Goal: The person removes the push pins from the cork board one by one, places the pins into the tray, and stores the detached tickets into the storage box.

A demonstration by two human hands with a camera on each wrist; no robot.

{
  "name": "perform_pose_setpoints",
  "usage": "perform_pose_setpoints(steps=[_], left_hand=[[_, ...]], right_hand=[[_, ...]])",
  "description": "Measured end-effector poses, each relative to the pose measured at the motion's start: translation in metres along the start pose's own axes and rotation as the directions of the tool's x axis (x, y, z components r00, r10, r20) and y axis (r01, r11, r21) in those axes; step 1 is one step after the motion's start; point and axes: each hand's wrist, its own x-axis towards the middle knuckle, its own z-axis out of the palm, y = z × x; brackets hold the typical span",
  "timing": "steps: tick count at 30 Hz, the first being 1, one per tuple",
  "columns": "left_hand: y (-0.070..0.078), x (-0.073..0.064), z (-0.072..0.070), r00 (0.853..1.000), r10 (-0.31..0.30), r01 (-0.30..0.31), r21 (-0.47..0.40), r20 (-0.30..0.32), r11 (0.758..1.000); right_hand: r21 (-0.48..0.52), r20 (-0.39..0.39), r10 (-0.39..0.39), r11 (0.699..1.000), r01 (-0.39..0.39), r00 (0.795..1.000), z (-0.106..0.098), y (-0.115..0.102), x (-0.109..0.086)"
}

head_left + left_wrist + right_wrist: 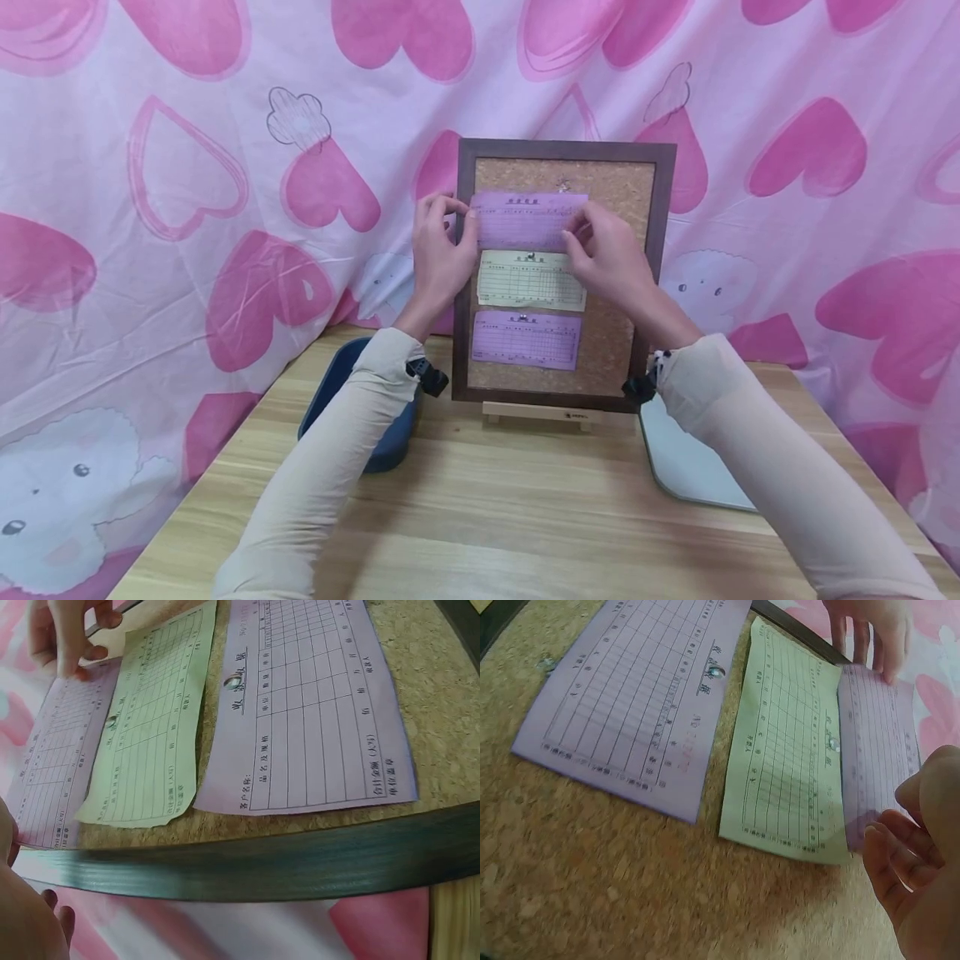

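Observation:
A framed cork board (615,350) stands on a small wooden easel (540,412). The top purple receipt slip (525,223) lies against the cork, with no pin seen on it. My left hand (444,250) pinches its left edge near the frame. At the right edge, my right hand (611,254) pinches the same slip between thumb and fingers. Below it hang a pale green slip (525,283) and a lower purple slip (517,343), each with a shiny pin at its top middle. The right wrist view shows my right fingers (881,855) over the top slip's end.
Left of the board, a dark blue tray (397,446) sits on the wooden table (480,517), partly behind my left sleeve. A pale flat board or tray (690,467) lies at the right, under my right forearm. Clear pins (563,185) show on the cork above the top slip. A pink heart-patterned cloth hangs behind.

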Motion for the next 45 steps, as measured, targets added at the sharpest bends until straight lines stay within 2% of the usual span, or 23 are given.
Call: perform_pose_setpoints(steps=[5,11,16,20,26,30,35,45], left_hand=[[0.000,-0.007,-0.012,0.999,0.045,-0.045,-0.023,-0.015,0.999],[0.001,-0.018,-0.026,0.998,0.057,-0.056,-0.053,0.014,0.997],[0.002,-0.026,-0.037,0.994,0.105,-0.103,-0.072,0.029,0.992],[0.002,-0.031,-0.043,0.990,0.143,-0.141,-0.089,0.010,0.986],[0.002,-0.043,-0.055,0.987,0.158,-0.160,-0.131,-0.024,0.978],[0.001,-0.051,-0.063,0.988,0.152,-0.154,-0.150,-0.029,0.977],[-0.006,-0.060,-0.075,0.993,0.114,-0.117,-0.169,-0.028,0.979],[-0.029,-0.075,-0.093,0.999,0.026,-0.034,-0.243,-0.034,0.969]], right_hand=[[0.015,-0.024,0.018,1.000,-0.017,1.000,-0.008,0.008,-0.015],[0.019,-0.054,0.008,1.000,-0.007,0.998,-0.015,0.019,-0.037],[0.025,-0.060,-0.003,1.000,0.005,0.998,-0.021,0.023,-0.057],[0.024,-0.077,0.005,1.000,-0.003,0.997,-0.024,0.024,-0.075],[0.048,-0.087,0.049,0.998,-0.045,0.995,-0.026,0.025,-0.100],[0.064,-0.115,0.076,0.996,-0.069,0.990,-0.028,0.028,-0.114],[0.107,-0.154,0.103,0.991,-0.087,0.983,-0.032,0.037,-0.127],[0.097,-0.138,0.211,0.975,-0.199,0.968,-0.039,0.066,-0.159]])
